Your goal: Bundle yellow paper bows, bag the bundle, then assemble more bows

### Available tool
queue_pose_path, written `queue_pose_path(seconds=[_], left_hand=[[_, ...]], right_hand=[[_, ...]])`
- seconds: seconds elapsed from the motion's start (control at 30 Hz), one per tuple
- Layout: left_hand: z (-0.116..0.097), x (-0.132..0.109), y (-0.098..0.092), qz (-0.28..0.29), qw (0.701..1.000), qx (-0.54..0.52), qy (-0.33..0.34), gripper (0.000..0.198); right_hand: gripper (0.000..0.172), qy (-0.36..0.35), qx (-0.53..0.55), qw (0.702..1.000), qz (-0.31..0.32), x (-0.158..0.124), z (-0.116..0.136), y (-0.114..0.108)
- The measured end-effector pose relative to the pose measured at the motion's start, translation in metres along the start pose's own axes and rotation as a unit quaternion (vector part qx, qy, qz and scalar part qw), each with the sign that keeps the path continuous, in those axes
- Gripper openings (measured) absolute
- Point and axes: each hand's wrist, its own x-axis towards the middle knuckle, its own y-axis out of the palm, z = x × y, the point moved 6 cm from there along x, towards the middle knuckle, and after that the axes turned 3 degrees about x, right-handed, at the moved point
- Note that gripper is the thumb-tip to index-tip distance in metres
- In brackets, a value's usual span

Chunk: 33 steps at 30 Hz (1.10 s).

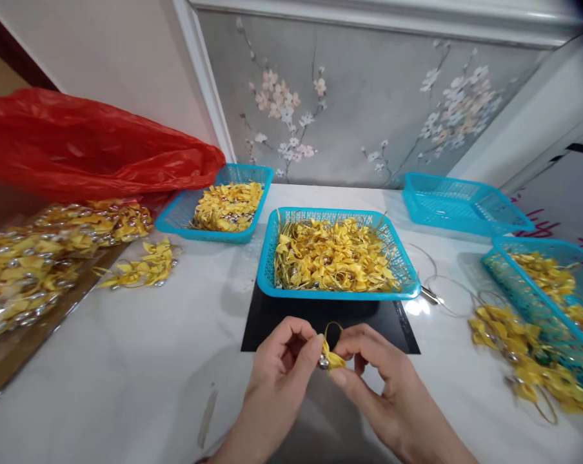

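Note:
Just in front of the central blue basket (267, 283), a small yellow ribbon bow with a silver bell (334, 361) and a thin gold loop is held between both hands. My left hand (284, 380) pinches its left side with thumb and forefinger. On its right side, my right hand (378, 374) grips the yellow ribbon between thumb and fingers. The loop stands up above the bow. Many similar yellow bows (335, 254) with gold cords fill the basket behind.
Beyond the left hand lie loose bows (149, 265), a blue basket (175, 216), bagged bows (25, 277) and a red plastic bag (98, 151). At right are a blue basket (458, 200), another basket (528, 287), a bow pile (518, 351) and a thin wire (453, 314).

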Motion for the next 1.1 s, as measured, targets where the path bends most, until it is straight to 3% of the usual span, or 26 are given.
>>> queue_pose_path(seconds=[0.1,0.23,0.47,0.7,0.8,1.1], left_hand=[[0.006,0.001,0.004,0.019,0.996,-0.081,-0.022,0.023],[0.012,0.0,0.004,0.029,0.988,-0.147,-0.025,0.027],[0.013,0.0,0.007,0.077,0.99,-0.111,-0.035,0.012],[0.008,0.0,0.017,0.116,0.955,-0.245,-0.119,0.022],[0.009,0.0,0.017,0.111,0.948,-0.269,-0.131,0.023],[0.01,0.004,0.014,0.078,0.932,-0.333,-0.117,0.022]], right_hand=[[0.024,0.044,0.061,0.997,0.018,0.004,-0.005,0.003],[0.031,0.105,0.1,0.988,0.046,0.004,-0.011,0.002],[0.033,0.098,0.067,0.992,0.038,0.005,-0.009,0.001],[0.027,0.05,0.108,0.993,0.01,0.01,-0.004,0.001],[0.026,0.04,0.132,0.99,-0.011,0.011,-0.002,0.0],[0.033,0.118,0.198,0.973,-0.001,0.014,-0.012,0.002]])
